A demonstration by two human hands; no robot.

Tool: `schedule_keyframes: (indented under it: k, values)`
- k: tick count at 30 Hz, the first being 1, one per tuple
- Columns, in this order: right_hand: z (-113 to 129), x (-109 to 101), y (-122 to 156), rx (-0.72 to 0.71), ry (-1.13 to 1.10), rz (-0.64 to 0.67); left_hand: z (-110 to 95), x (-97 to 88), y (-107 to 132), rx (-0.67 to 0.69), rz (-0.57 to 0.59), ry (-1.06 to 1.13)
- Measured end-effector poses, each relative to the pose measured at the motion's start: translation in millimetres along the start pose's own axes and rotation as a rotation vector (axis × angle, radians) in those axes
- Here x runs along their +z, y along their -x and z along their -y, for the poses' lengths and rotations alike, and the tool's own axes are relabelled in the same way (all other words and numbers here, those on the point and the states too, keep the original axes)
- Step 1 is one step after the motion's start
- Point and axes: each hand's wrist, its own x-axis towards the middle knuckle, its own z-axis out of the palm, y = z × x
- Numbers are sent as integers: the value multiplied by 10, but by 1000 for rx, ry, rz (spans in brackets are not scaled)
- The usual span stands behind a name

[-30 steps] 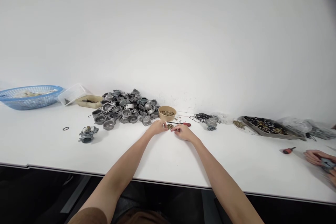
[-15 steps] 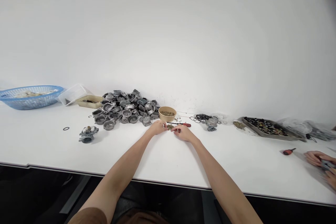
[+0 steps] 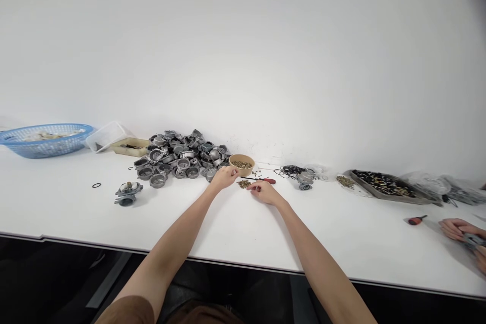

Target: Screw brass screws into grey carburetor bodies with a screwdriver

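Note:
A small pile of brass-coloured screws [image 3: 243, 184] lies on the white table between my hands. My left hand [image 3: 225, 177] is raised at the front of a tan bowl [image 3: 242, 171] that holds more small brass parts. Its fingertips are pinched together; anything between them is too small to see. My right hand [image 3: 265, 192] rests on the table at the right edge of the pile, thumb and fingers closed together at the screws. Just behind that hand lies a screwdriver with a red handle [image 3: 270, 181].
Grey metal carburetor bodies [image 3: 182, 154] are heaped to the left. Nearer stands a carburetor [image 3: 128, 194] beside a black ring [image 3: 96, 185]. Rightward are black rings [image 3: 290, 171], a metal part [image 3: 305, 180], a tray of parts [image 3: 391, 187] and a co-worker's hands [image 3: 455, 228].
My left hand has lifted from the screw pile and moved back and slightly left, towards the bowl, leaving the pile more exposed. My right hand has stayed nearly in place.

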Motion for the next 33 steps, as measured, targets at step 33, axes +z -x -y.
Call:
schedule_keyframes:
  k: [33]
  values:
    - [-8,4,8,39,-55,-18,1124,-1407,2101,-769,-627,-213]
